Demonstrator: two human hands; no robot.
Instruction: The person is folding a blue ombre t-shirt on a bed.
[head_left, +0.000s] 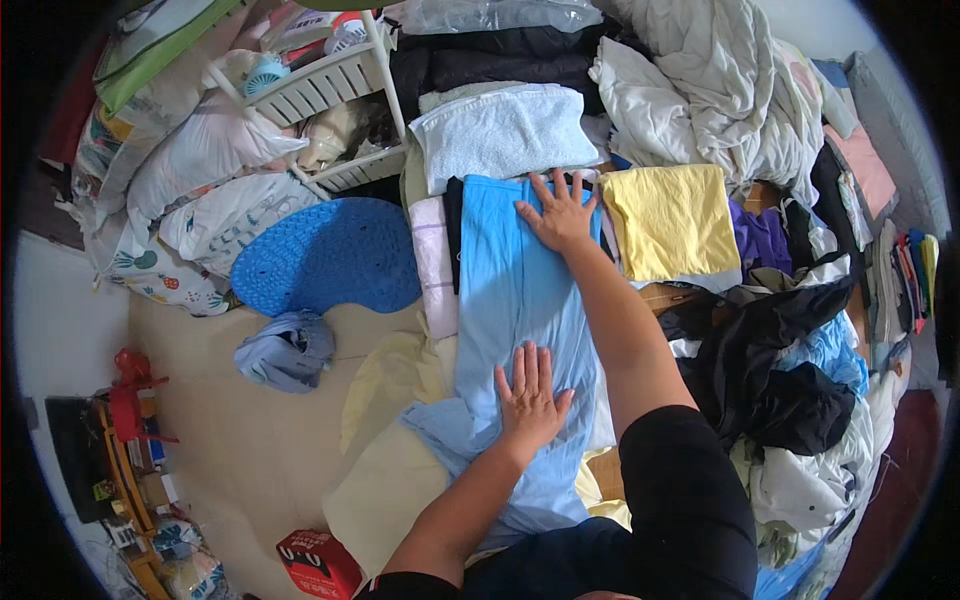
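Observation:
A light blue garment (500,290), long and narrow, lies spread out in front of me, its lower end crumpled near my body. My left hand (532,400) rests flat on its near half with the fingers stretched out. Farther up, my right hand (562,212) presses on the far right corner, fingers spread. To the right of that hand lies a folded yellow cloth (672,222). A folded pale blue towel (500,130) sits just beyond the garment's far end. White and dark folded cloth shows along the garment's left edge, partly hidden under it.
A blue bumpy mat (330,255) and a crumpled blue-grey cloth (285,350) lie to the left. Behind them stand a white plastic rack (330,85) and stuffed bags (200,160). Black clothes (770,370) heap up at right. A red box (318,565) sits near the lower edge.

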